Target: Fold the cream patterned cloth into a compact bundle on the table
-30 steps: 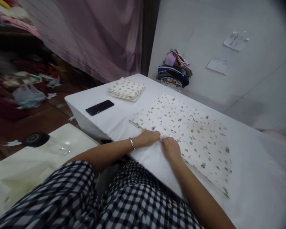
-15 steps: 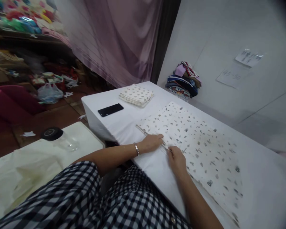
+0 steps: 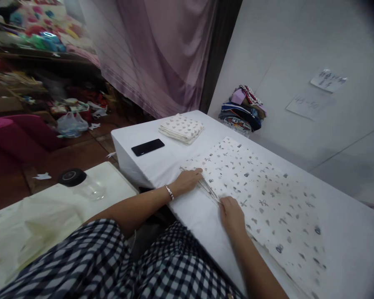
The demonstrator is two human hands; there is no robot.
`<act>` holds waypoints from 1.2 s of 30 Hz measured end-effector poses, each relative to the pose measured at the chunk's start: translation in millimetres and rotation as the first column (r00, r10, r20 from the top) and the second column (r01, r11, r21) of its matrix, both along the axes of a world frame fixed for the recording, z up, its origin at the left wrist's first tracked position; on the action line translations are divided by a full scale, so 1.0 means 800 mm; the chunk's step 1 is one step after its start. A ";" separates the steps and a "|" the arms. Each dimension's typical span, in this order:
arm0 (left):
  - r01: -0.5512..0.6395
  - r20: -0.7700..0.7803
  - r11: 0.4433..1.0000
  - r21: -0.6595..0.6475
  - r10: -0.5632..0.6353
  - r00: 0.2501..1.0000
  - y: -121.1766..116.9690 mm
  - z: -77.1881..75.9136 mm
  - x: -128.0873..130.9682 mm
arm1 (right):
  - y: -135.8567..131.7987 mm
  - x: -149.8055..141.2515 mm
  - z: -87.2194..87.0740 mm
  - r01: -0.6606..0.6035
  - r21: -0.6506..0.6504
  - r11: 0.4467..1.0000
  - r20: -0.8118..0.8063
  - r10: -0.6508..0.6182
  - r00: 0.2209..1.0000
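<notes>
A cream cloth [image 3: 262,195] printed with small grey motifs lies spread in layers on the white-covered table [image 3: 345,232]. Its near edge runs between both hands, and the layers' edges show there. My left hand [image 3: 188,180], a bracelet at its wrist, is closed on that edge near the left corner. Further right, my right hand [image 3: 232,214] pinches the same edge, with its fingers curled over it. The fingertips of both hands are partly hidden by the fabric and the hands themselves.
A folded printed cloth [image 3: 181,128] and a black phone [image 3: 148,147] lie at the table's far left. Stacked clothes [image 3: 243,109] stand by the wall. On a lower white surface at left are a black-lidded clear jar [image 3: 72,177] and a crumpled plastic sheet [image 3: 34,232].
My left hand has slid leftward along the cloth's near edge, away from my right hand, widening the gap between them. The camera view has turned somewhat to the left.
</notes>
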State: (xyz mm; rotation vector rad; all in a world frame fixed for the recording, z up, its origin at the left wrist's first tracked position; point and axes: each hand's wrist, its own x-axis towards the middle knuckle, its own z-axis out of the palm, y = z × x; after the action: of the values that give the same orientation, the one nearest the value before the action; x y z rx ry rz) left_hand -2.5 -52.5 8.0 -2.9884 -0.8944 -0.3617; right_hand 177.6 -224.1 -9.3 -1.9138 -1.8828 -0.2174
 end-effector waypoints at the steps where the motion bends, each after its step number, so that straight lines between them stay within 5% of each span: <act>1: -0.006 0.004 1.000 -0.011 0.006 1.000 0.004 -0.001 -0.003 | 0.000 0.000 0.000 0.000 0.003 1.000 0.004 0.000 1.000; 8: -0.155 0.129 0.981 -0.118 0.170 0.977 0.027 0.003 -0.034 | -0.001 -0.003 -0.006 0.009 0.002 1.000 -0.003 -0.009 1.000; 14: -0.402 0.304 0.869 -0.290 0.481 0.822 0.052 0.016 -0.059 | -0.002 -0.002 -0.011 0.000 0.002 1.000 0.011 0.000 1.000; 22: -0.485 0.072 0.792 -0.372 0.545 0.836 0.060 0.027 -0.036 | -0.003 -0.002 -0.009 -0.003 0.001 1.000 0.051 0.003 0.999; 31: -0.540 -0.003 0.709 -0.453 0.604 0.797 0.079 0.033 -0.034 | -0.003 -0.003 -0.008 -0.009 -0.020 1.000 0.079 0.010 0.997; 36: -0.542 -0.007 0.725 -0.426 0.596 0.803 0.073 0.033 -0.028 | -0.002 -0.004 -0.005 -0.006 -0.036 0.999 0.084 0.009 0.996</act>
State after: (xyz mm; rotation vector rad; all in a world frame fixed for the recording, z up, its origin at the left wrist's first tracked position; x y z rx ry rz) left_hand -24.6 5.8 34.4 -2.8035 -2.0677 -0.3904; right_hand 174.5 -225.4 -13.3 -1.9490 -1.9604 -0.2670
